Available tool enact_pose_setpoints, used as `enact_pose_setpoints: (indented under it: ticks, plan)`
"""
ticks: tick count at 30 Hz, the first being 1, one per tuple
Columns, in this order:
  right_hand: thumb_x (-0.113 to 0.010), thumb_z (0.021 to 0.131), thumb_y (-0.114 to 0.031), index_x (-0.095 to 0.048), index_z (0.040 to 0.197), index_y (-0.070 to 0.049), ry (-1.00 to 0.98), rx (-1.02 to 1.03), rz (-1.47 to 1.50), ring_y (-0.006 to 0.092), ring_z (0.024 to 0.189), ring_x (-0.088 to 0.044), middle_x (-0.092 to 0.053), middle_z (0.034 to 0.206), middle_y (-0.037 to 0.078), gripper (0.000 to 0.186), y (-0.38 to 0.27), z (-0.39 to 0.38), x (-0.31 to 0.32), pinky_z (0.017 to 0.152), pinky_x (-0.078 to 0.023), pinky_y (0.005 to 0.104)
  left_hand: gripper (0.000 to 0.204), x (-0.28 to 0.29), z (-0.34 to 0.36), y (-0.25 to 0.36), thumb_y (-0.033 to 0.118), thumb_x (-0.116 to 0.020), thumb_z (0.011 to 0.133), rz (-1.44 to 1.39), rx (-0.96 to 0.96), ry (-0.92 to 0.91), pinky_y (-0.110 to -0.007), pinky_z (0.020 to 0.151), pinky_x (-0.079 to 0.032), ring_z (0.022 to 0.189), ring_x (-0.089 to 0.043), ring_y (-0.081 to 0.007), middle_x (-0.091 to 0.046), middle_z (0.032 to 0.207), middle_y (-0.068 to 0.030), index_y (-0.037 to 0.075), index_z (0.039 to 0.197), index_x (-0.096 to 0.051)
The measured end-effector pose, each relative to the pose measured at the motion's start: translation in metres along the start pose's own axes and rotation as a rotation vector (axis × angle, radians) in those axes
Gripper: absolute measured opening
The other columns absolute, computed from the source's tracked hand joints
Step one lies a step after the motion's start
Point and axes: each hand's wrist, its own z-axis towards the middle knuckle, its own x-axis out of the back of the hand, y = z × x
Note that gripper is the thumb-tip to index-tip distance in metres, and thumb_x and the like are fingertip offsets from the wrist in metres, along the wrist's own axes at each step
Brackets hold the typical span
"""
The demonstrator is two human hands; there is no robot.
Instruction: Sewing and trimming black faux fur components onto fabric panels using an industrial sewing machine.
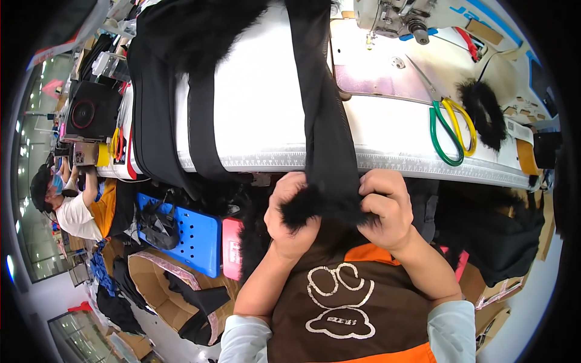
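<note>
Nearest the camera is the brown cloth apron with orange trim (396, 302); just beyond it, the long, smooth black fabric strip (330, 139) runs across the white, ruler-edged surface (260, 109) and past its front edge, ending between the hands in fluffy black fur (299, 209); the left hand (290, 221) has its fingers curled closed on the furry left side, and the right hand (390, 209) grips the right side, fingers bent; handling this well probably calls for light, even tension, both edges kept level and the pile smoothed out of any fold; the strip looks matte and limp, faintly creased lengthwise, its near end ragged and tufted.
</note>
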Motion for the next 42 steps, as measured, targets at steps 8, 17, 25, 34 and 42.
enact_pose_setpoints:
  ticks: [8, 17, 25, 34, 42]
  plan:
    - [-0.070, 0.054, 0.013, -0.058, 0.085, -0.005, 0.069, 0.037, 0.047, 0.0309, 0.082, -0.063, -0.057, 0.096, 0.011, 0.038, 0.007, -0.001, 0.009, 0.068, -0.054, 0.0379, 0.045, -0.004, 0.014, 0.002, -0.002, -0.080, 0.085, 0.018, -0.001, 0.147, -0.036, 0.097, -0.050, 0.105, -0.063, -0.0262, -0.063, 0.116, -0.0245, 0.001, 0.112, -0.044]
    - [-0.076, 0.070, 0.013, -0.052, 0.096, -0.007, 0.004, -0.002, -0.023, 0.0287, 0.082, -0.061, -0.056, 0.097, 0.013, 0.041, 0.010, -0.001, 0.010, 0.069, -0.053, 0.0374, 0.039, -0.002, 0.009, 0.001, -0.008, -0.078, 0.083, -0.059, 0.098, 0.193, -0.034, 0.092, -0.054, 0.100, -0.068, -0.0259, -0.067, 0.114, -0.0234, -0.001, 0.111, -0.052]
    - [-0.065, 0.068, 0.013, -0.053, 0.129, 0.008, -0.230, -0.211, -0.118, 0.0342, 0.101, -0.069, -0.065, 0.116, 0.022, 0.062, -0.011, 0.021, 0.017, 0.088, -0.056, 0.0375, 0.062, -0.008, 0.046, 0.025, -0.021, -0.067, 0.067, 0.191, -0.256, -0.035, -0.039, 0.095, -0.056, 0.109, -0.068, -0.0350, -0.066, 0.121, -0.0259, -0.003, 0.125, -0.056]
    - [-0.055, 0.079, 0.013, -0.052, 0.125, 0.005, -0.108, -0.706, 0.326, 0.0152, 0.109, -0.061, -0.064, 0.119, 0.010, 0.046, -0.010, -0.007, 0.013, 0.100, -0.048, 0.0297, 0.057, -0.007, 0.048, 0.027, -0.019, -0.071, 0.061, 0.154, -0.177, 0.021, -0.044, 0.092, -0.057, 0.102, -0.069, -0.0386, -0.070, 0.115, -0.0215, -0.004, 0.116, -0.063]
    - [-0.070, 0.081, 0.009, -0.055, 0.123, 0.001, -0.133, -0.694, 0.302, 0.0129, 0.104, -0.062, -0.067, 0.112, 0.007, 0.046, -0.008, -0.005, 0.014, 0.095, -0.049, 0.0279, 0.056, -0.009, 0.050, 0.024, -0.018, -0.073, 0.060, 0.192, -0.258, 0.041, -0.043, 0.085, -0.057, 0.093, -0.068, -0.0374, -0.070, 0.109, -0.0194, -0.002, 0.113, -0.065]
